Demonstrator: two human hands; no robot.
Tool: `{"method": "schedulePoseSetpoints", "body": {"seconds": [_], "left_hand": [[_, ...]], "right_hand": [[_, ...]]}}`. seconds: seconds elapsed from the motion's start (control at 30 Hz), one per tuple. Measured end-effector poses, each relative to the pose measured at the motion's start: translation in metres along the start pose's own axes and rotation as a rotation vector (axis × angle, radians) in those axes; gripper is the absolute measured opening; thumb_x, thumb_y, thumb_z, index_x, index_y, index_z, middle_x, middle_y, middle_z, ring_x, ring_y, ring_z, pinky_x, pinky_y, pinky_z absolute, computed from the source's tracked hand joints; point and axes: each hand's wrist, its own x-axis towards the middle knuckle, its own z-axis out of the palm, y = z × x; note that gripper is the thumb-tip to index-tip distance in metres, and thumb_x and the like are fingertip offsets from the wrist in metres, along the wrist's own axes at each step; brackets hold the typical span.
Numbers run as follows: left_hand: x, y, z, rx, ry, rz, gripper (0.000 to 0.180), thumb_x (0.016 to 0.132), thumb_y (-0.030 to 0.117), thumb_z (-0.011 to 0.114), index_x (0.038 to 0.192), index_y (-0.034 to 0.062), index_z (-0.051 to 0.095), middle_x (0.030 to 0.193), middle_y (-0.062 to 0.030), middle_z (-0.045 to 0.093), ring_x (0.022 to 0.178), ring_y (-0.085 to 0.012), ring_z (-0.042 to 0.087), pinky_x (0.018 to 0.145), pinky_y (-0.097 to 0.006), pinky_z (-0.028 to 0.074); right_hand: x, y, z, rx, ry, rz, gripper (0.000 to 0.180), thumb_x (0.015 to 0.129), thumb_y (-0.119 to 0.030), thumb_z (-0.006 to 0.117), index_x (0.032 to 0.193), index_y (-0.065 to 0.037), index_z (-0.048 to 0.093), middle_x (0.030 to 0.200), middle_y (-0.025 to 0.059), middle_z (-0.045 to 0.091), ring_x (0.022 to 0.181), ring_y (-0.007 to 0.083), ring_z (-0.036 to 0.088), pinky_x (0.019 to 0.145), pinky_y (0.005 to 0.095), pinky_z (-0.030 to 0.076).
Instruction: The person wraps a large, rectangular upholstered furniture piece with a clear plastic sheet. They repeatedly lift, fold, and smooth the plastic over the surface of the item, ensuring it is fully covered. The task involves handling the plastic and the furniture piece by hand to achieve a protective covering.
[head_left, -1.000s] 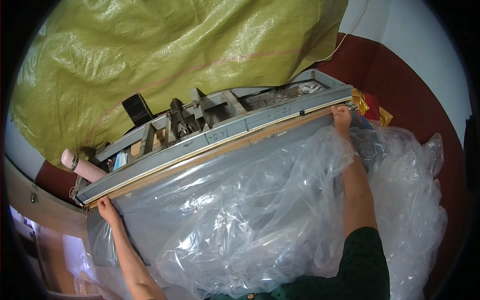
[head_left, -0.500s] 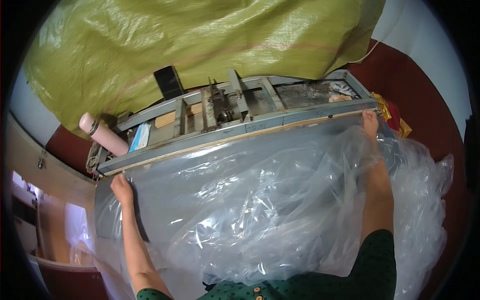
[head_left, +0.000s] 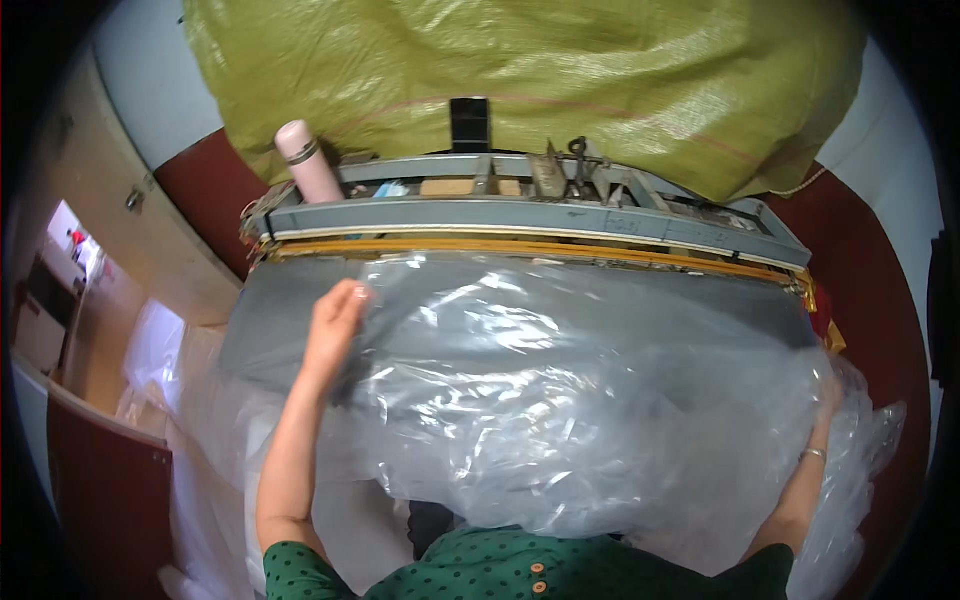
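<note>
Clear plastic film (head_left: pixel 500 390) lies crumpled and shiny over a grey work surface (head_left: pixel 285 310) in front of me. My left hand (head_left: pixel 338 312) is closed on the film's left part, raised near the far side of the surface. At the right end, my right hand (head_left: pixel 828 385) sits behind the film, blurred, so its fingers cannot be made out. Beyond the film runs a long grey metal frame (head_left: pixel 520 212) with crossbars. An orange strip (head_left: pixel 480 246) shows along its near side, apart from both hands.
A pink bottle (head_left: pixel 310 170) leans on the frame's left end. Behind the frame stand a black phone (head_left: pixel 469 125) and a large yellow-green woven sheet (head_left: pixel 640 80). More film (head_left: pixel 860 450) hangs down at the right. An open door (head_left: pixel 130 190) is at the left.
My left hand has moved right and inward with the film. My right hand has come back toward me, away from the frame's right corner. More of the orange strip shows. The view has turned.
</note>
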Motion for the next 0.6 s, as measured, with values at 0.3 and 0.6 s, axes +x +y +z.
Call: {"method": "schedulePoseSetpoints", "body": {"seconds": [0.3, 0.6], "left_hand": [[-0.049, 0.062, 0.033, -0.306, -0.172, 0.008, 0.015, 0.090, 0.022, 0.054, 0.085, 0.0083, 0.049, 0.065, 0.0008, 0.053, 0.052, -0.0024, 0.039, 0.047, -0.018, 0.030], [-0.077, 0.082, 0.032, -0.065, -0.125, 0.089, 0.012, 0.090, 0.016, 0.054, 0.088, 0.0053, 0.049, 0.067, -0.0004, 0.055, 0.057, -0.0048, 0.049, 0.049, -0.019, 0.038]], "right_hand": [[0.012, -0.312, -0.160, 0.875, -0.016, -0.516, 0.023, 0.086, -0.012, 0.055, 0.106, -0.001, 0.057, 0.094, 0.0053, 0.060, 0.088, 0.0125, 0.055, 0.080, 0.0256, 0.043], [-0.189, -0.614, -0.216, 1.273, -0.417, -1.639, 0.032, 0.076, -0.014, 0.068, 0.102, 0.001, 0.058, 0.094, 0.0105, 0.061, 0.089, 0.0236, 0.058, 0.078, 0.0310, 0.046]]}}
